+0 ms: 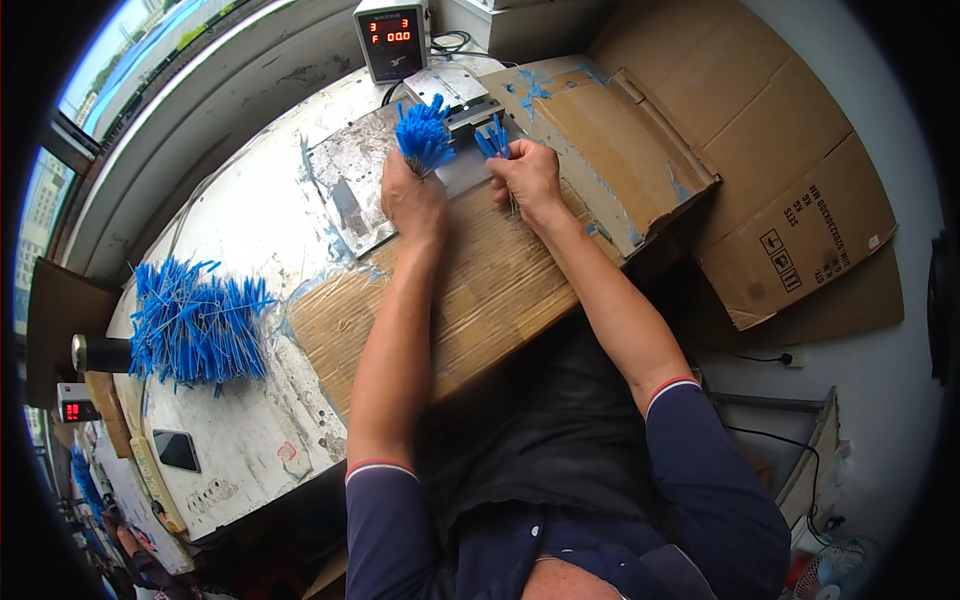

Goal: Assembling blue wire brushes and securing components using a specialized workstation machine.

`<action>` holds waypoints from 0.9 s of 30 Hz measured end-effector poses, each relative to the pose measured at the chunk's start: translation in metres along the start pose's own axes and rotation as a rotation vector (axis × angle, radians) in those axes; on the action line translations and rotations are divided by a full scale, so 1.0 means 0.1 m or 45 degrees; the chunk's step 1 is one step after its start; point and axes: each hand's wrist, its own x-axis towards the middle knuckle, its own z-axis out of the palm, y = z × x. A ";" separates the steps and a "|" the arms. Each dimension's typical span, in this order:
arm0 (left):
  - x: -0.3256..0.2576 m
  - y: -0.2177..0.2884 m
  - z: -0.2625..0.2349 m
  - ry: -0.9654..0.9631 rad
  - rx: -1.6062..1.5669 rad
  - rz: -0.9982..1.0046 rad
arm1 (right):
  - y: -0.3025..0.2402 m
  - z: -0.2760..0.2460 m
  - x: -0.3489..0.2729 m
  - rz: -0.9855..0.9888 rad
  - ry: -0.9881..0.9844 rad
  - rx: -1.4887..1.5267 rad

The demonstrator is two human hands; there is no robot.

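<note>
My left hand is closed round a thick bunch of thin wires with blue sleeves. Their blue ends fan out above the fist, over a small metal machine. To its right, my right hand pinches a few more of the blue-sleeved wires between thumb and fingers, with bare ends hanging below. The two bunches are apart. Beneath both wrists lies a cardboard sheet, and a scuffed metal plate is beside my left hand. A large pile of blue-sleeved wires rests on the white table at left.
A box with a red digital display stands behind the machine. At right are a cardboard box and a big open carton flap. A phone lies near the table's left edge. Another person's hand shows at lower left.
</note>
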 end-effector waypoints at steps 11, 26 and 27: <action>0.03 -0.03 0.03 0.060 -0.058 0.070 | 0.03 0.12 0.15 -0.010 0.123 -0.102; -0.01 0.04 -0.03 -0.135 0.147 0.117 | 0.04 -0.01 0.03 0.029 -0.045 0.366; -0.01 0.05 -0.02 -0.128 0.148 0.143 | 0.05 -0.03 0.03 0.024 -0.056 0.414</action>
